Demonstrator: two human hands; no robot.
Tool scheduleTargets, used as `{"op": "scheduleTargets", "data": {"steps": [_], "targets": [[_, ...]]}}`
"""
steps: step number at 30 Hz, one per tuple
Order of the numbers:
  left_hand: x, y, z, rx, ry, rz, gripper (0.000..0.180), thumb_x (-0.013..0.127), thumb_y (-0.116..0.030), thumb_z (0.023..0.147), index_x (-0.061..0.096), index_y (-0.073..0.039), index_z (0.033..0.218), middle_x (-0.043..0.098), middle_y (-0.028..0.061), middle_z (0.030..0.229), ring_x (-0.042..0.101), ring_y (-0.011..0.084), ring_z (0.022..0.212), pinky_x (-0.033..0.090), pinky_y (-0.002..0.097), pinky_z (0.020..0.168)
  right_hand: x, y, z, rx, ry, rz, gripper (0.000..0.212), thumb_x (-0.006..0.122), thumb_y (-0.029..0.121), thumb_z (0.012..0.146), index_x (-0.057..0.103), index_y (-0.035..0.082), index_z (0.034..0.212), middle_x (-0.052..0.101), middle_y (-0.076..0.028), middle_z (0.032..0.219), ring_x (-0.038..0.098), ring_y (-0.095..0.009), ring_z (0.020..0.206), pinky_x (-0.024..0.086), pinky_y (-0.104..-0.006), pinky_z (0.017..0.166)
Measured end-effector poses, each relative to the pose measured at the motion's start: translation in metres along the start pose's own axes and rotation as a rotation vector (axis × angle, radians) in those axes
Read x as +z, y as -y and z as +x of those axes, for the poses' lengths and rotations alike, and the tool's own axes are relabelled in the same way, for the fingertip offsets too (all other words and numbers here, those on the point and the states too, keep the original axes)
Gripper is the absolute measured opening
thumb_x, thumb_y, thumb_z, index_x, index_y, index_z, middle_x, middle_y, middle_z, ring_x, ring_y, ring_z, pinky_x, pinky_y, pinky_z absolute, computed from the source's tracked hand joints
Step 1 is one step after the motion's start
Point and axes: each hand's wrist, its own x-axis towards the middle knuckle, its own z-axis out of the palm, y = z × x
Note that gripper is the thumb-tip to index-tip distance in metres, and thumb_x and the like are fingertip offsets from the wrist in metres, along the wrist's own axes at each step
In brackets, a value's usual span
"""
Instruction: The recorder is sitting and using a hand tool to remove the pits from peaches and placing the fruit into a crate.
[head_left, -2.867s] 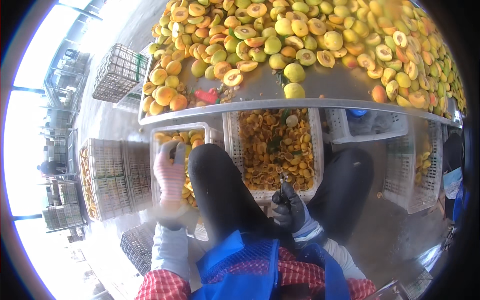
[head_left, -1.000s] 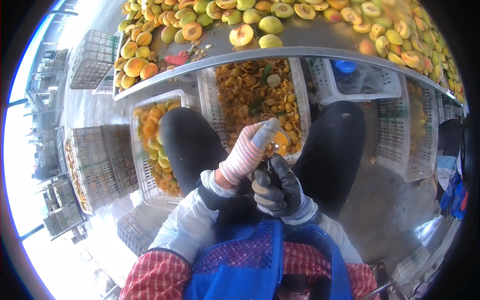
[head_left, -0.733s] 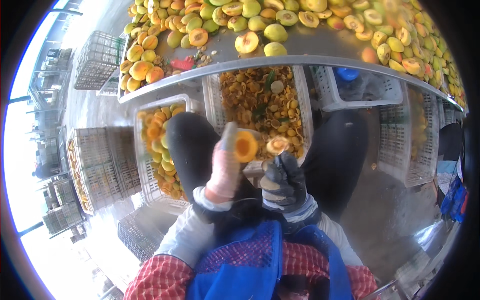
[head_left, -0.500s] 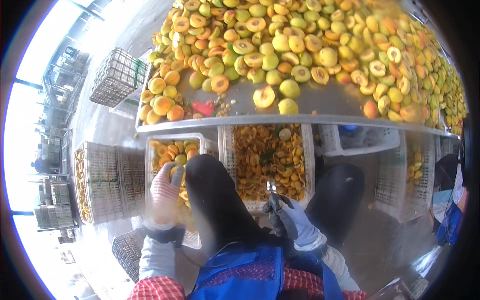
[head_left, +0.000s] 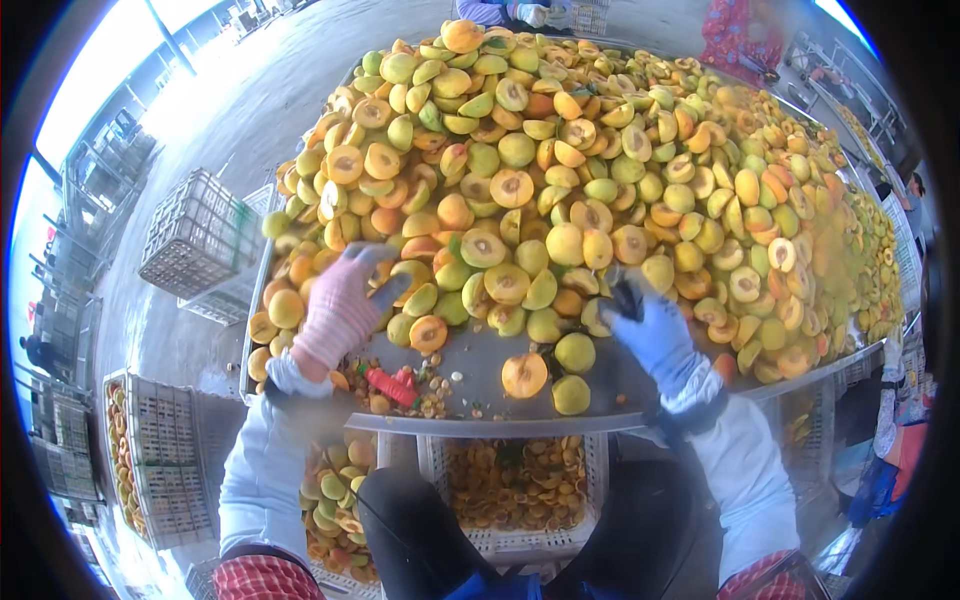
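Fruit (head_left: 564, 243), yellow, green and orange, many pieces halved with stones showing: lay in one wide heap on the metal table (head_left: 500, 428). Left hand (head_left: 343, 305), in a pink-striped glove with grey fingertips: hung over the heap's near left, thumb and fingers parted, grasping nothing that showed. Right hand (head_left: 655, 335), in a blue glove with dark fingertips: reached to the heap's near edge; from where I stood, its fingertips were too obscured to tell whether they grasped anything. Red plastic piece (head_left: 393, 385): lay on the tabletop among loose scraps (head_left: 430, 405). Pale crate (head_left: 597, 478), holding cut pieces (head_left: 515, 490): stood below the table's near edge.
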Motion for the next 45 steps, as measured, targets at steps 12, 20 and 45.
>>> {"op": "scheduleTargets", "data": {"steps": [12,20,45], "targets": [[0.037,0.071,0.227,-0.215,-0.154,0.563,0.052,0.052,-0.056,0.088,0.058,-0.018,0.123,0.054,0.0162,0.126,0.046,0.0336,0.121,0.04,0.0419,0.1,0.009,-0.083,0.196,-0.09,-0.199,-0.522,0.028,0.058,0.027,0.082,0.051,0.007,0.101,0.061,-0.02,0.09,0.06,-0.04,0.088,0.048,-0.0492,0.074],[0.107,0.045,0.168,-0.345,-0.061,-0.367,0.07,0.062,-0.061,0.077,0.048,-0.015,0.128,0.062,0.0178,0.11,0.055,0.036,0.109,0.045,0.0444,0.089,0.032,-0.086,0.176,0.109,0.004,0.09,0.041,0.064,0.024,0.079,0.046,0.004,0.11,0.064,-0.017,0.076,0.064,-0.033,0.067,0.051,-0.0425,0.062],[0.07,-0.094,0.011,0.013,0.09,0.38,0.031,0.065,-0.026,0.085,0.061,-0.011,0.113,0.063,0.0147,0.107,0.061,0.0299,0.097,0.049,0.0378,0.083,-0.035,-0.002,-0.173,0.264,-0.046,0.935,0.043,0.063,0.009,0.088,0.046,0.008,0.128,0.061,-0.002,0.085,0.06,-0.01,0.063,0.048,-0.0219,0.051]]}}
